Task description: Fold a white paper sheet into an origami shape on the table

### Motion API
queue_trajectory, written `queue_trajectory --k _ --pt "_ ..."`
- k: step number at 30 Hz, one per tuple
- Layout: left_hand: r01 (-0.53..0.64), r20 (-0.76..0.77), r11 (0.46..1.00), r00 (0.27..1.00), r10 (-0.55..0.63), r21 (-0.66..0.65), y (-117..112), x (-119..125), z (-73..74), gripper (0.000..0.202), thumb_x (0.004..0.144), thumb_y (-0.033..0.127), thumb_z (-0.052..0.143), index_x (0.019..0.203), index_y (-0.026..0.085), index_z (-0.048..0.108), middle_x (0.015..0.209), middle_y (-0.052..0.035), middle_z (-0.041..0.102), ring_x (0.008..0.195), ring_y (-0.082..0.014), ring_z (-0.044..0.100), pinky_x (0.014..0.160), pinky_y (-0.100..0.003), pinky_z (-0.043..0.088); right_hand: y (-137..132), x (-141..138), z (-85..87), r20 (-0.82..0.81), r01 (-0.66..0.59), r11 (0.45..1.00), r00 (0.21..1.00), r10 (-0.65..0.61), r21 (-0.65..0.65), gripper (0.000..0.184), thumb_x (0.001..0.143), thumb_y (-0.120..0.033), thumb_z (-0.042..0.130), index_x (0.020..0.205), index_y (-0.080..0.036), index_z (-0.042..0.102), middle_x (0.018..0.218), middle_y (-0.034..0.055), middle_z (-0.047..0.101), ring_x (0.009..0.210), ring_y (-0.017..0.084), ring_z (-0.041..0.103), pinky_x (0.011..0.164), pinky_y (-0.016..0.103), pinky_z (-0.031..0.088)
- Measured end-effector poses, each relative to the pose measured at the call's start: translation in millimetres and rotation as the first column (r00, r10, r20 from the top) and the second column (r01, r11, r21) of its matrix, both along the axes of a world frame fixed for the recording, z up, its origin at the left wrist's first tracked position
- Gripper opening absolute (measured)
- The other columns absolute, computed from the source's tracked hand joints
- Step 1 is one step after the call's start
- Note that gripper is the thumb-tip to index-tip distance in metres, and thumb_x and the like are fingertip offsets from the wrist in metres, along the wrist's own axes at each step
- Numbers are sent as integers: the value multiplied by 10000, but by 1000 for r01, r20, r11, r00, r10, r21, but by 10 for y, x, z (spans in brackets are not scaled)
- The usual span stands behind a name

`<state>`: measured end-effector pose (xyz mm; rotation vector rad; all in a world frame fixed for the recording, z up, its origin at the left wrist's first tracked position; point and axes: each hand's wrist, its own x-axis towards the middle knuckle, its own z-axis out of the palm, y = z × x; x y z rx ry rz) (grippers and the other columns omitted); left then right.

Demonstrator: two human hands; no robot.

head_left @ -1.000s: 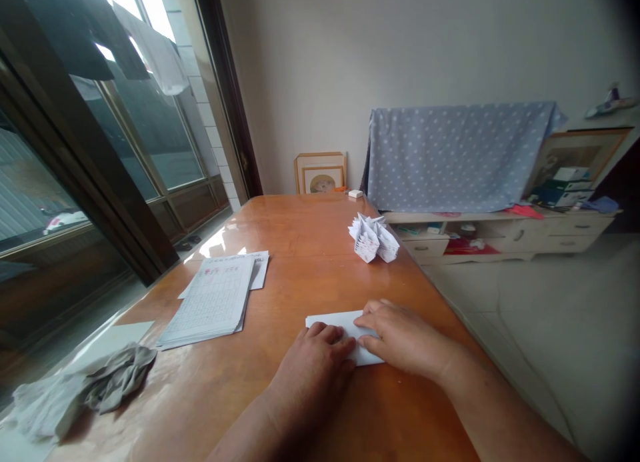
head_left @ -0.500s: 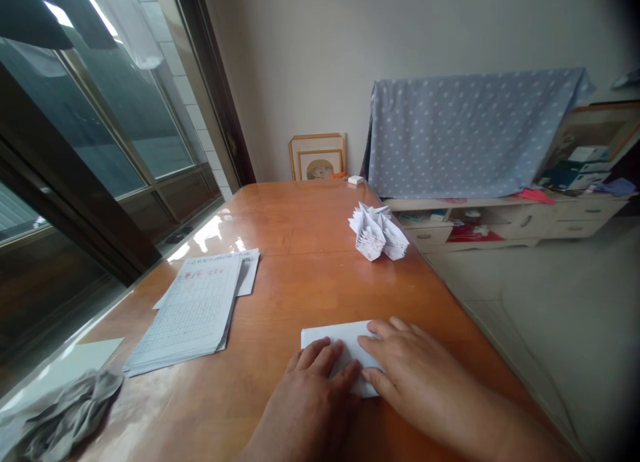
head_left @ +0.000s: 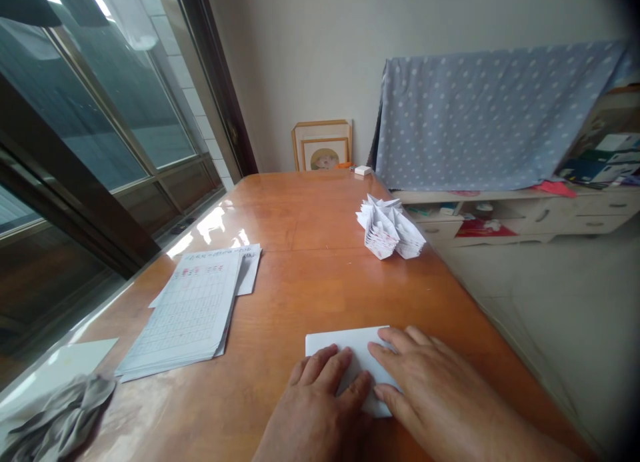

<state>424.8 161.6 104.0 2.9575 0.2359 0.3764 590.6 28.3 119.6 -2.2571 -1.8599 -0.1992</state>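
A white piece of folded paper (head_left: pixel 330 341) lies flat on the wooden table (head_left: pixel 280 295) near its front. Across the paper's lower left part rests my left hand (head_left: pixel 320 395), fingers spread and palm down. My right hand (head_left: pixel 425 375) lies over the paper's right side, its fingers stretched out and apart. Both hands touch the paper, and their fingertips almost meet. Beyond my right hand stands a cluster of folded paper pieces (head_left: pixel 387 229), with pointed tips and stacked layers.
On the left lies a stack of printed sheets (head_left: pixel 190 315) with handwriting. A grey cloth (head_left: pixel 65 419) is crumpled at the front left, beside a pale sheet (head_left: pixel 90 355). A small white box (head_left: pixel 363 171) sits at the far edge. Behind stands a low cabinet (head_left: pixel 565 215).
The view has shifted slightly, so the table's things appear displaced. Both hands remain spread on the folded paper, with little change in their pose.
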Motion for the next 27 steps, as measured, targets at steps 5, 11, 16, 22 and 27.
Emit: queue_trajectory --k 5,11,16,22,27 --pt "4 -9 1000 1000 -5 -14 10 2 15 367 888 397 664 1246 317 660 1299 -54 667 1188 -328 621 924 -489 587 3 -2 41 33 4 1000 999 -4 16 326 860 -179 560 1133 -224 732 1188 113 730 1069 311 690 885 480 588" --pt "2 -12 1000 1000 -3 -19 14 4 8 374 886 404 668 1251 323 651 1297 -51 665 1192 -322 618 934 -496 582 -12 1 30 43 21 1000 999 -22 15 334 837 -177 580 1128 -224 736 1197 117 725 1058 307 691 890 478 587" --pt "2 -36 999 999 -3 -32 11 1 0 380 902 396 645 1274 319 636 1323 -54 651 1217 -323 603 952 -497 574 -10 11 -33 51 26 999 998 -27 25 349 846 -185 557 1147 -223 731 1187 119 727 1064 305 687 889 481 581" --pt "4 -41 999 999 -6 -32 16 4 12 377 904 404 642 1270 316 641 1325 -57 648 1220 -329 601 953 -504 572 8 6 -35 63 12 998 998 -16 59 321 835 -183 562 1098 -234 738 1152 108 735 1001 293 692 837 459 582" --pt "7 -22 1000 1000 -7 -6 15 -4 16 386 891 403 662 1267 317 645 1299 -62 659 1185 -329 618 913 -503 587 10 0 -1 72 14 997 997 -19 74 314 814 -183 581 1080 -231 740 1131 109 740 979 291 692 841 454 581"
